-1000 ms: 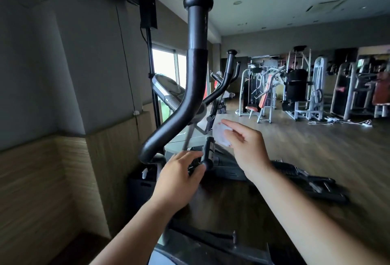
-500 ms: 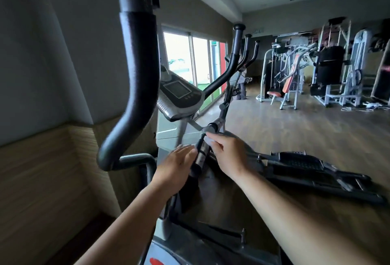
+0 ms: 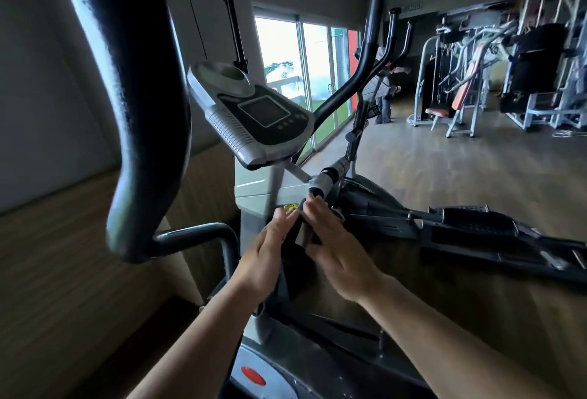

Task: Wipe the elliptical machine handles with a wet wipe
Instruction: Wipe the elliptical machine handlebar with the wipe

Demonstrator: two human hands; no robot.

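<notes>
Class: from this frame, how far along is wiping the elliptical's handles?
Done: nothing shows as finished. In hand: left hand and right hand flank the short sensor grip; no wipe is discernible. Remaining: the long near handle and far handle, both untouched.

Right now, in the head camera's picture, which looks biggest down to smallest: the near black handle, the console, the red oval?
1. near black handle, though its closeness to the camera inflates it
2. console
3. red oval

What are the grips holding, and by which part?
The short handle, at its dark section below the silver band, pressed between left grip and right grip. Whether either wraps it is hidden; no wipe shows.
</notes>
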